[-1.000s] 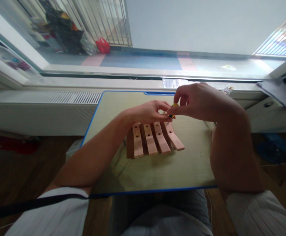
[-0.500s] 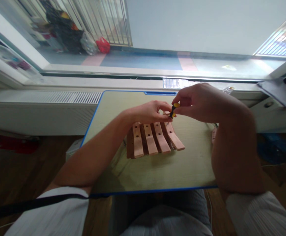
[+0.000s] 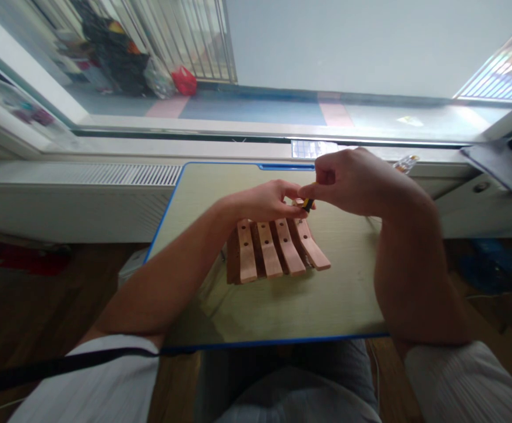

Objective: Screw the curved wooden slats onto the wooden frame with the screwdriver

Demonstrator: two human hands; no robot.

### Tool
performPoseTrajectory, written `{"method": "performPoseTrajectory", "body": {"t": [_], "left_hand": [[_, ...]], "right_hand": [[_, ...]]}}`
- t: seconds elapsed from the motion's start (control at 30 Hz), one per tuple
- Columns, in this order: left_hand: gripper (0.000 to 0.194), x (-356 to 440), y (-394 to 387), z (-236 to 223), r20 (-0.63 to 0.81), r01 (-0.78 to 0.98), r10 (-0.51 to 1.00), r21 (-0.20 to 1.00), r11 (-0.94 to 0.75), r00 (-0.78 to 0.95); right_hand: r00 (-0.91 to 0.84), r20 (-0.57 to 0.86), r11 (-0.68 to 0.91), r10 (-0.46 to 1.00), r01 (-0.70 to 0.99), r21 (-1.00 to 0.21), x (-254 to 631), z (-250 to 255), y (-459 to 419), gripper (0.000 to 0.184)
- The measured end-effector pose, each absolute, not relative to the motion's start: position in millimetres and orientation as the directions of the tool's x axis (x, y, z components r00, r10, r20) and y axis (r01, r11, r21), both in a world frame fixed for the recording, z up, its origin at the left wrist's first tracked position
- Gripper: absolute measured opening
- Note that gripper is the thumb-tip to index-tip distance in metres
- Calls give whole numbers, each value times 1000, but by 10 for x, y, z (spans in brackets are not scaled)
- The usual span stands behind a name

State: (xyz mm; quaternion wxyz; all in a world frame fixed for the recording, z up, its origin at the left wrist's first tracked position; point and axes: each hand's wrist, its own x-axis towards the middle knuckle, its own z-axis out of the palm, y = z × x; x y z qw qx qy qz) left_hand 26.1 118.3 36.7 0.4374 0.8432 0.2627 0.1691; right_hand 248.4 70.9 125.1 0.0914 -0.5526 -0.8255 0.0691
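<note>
With our right hand (image 3: pixel 346 181) we grasp a yellow-and-black screwdriver (image 3: pixel 308 204) near the far end of the wooden slats (image 3: pixel 270 254), which lie side by side on the table (image 3: pixel 344 299). Our left hand (image 3: pixel 269 201) curls beside the screwdriver; we cannot tell whether it grips anything.

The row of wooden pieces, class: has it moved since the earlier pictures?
No: judged against the table's blue near edge, the wooden pieces show no visible shift in any direction.
</note>
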Motion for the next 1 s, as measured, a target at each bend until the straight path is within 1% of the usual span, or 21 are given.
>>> {"method": "performPoseTrajectory", "body": {"t": [0.27,0.33,0.4,0.53,0.6,0.7,0.87,1.0], "left_hand": [[36,255,1180,384,50,297,585,824,-482,809],[37,256,1183,387,50,300,585,821,-486,810],[36,258,1186,390,60,289,578,821,-493,814],[32,267,1189,397,82,254,547,821,-511,833],[33,270,1188,396,79,260,555,823,-506,828],[35,272,1189,391,79,270,566,819,-507,821],[34,267,1194,393,96,262,549,803,-536,831],[35,265,1189,399,105,259,555,803,-537,825]], "right_hand": [[-382,74,390,921,901,-193,2478,1259,694,46],[-388,61,393,920,900,-189,2482,1272,689,44],[-404,33,402,914,891,-211,2491,1309,671,40],[-489,-8,465,872,833,-300,2523,1398,615,35],[-517,-8,489,856,814,-314,2533,1416,597,30],[-511,19,493,859,818,-298,2525,1399,594,25],[-463,42,459,885,854,-246,2490,1351,618,25],[-424,48,424,904,882,-205,2474,1319,651,33]]}}
